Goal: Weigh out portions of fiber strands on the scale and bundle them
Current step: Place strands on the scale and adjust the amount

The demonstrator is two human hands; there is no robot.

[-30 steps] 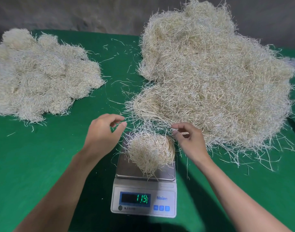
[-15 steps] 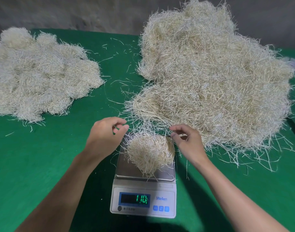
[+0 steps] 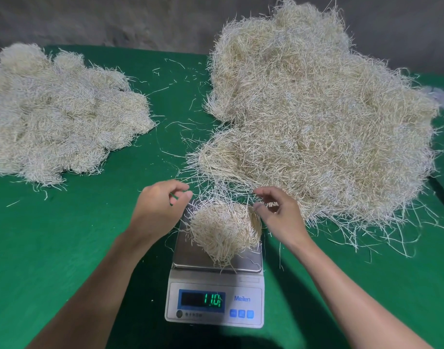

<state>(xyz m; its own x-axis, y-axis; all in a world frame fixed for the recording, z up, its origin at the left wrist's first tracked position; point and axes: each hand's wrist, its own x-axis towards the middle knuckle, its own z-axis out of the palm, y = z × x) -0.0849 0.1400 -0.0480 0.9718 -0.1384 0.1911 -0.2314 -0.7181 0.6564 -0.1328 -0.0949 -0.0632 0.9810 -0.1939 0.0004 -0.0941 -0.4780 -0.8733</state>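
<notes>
A white digital scale (image 3: 214, 302) stands near the front edge, its green display reading 110. On its steel pan (image 3: 190, 255) lies a small rounded portion of pale fiber strands (image 3: 223, 229). My left hand (image 3: 158, 210) hovers at the pan's far left corner, thumb and curled fingers pinching a few thin strands. My right hand (image 3: 278, 214) hovers at the pan's far right corner, with thumb and index finger curled close around loose strands. Thin strands stretch between the two hands, above the portion.
A big loose heap of fiber (image 3: 316, 122) fills the right side of the green table (image 3: 52, 235), its stray ends reaching my right hand. Several rounded bundles (image 3: 60, 114) are piled at the far left. A grey wall runs behind.
The scale reading fell from 119 to 110. Both hands drifted slightly nearer the pan's far corners, and my right thumb and index finger have parted a little.
</notes>
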